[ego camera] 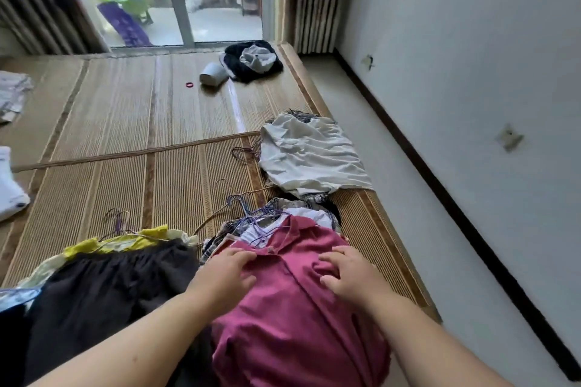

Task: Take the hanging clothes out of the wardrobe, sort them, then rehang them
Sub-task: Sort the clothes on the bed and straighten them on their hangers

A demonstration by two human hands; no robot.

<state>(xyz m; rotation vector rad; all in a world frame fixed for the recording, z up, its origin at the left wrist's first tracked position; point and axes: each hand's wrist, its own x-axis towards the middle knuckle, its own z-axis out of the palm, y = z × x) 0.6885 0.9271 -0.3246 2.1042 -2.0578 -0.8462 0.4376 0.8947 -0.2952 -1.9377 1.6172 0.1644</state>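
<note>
Open woven straw mat point(125, 122) toward 11 o'clock. Blocked at 1 o'clock by crumpled white cloth point(308, 160), at 9 by dark brown garment point(110, 286), at 12 by tangled wire hangers point(248, 214).

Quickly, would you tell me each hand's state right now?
Left hand: fingers curved on the pink shirt; whether it has a grip cannot be told.
Right hand: open, spread fingers pressing the same shirt.
</note>
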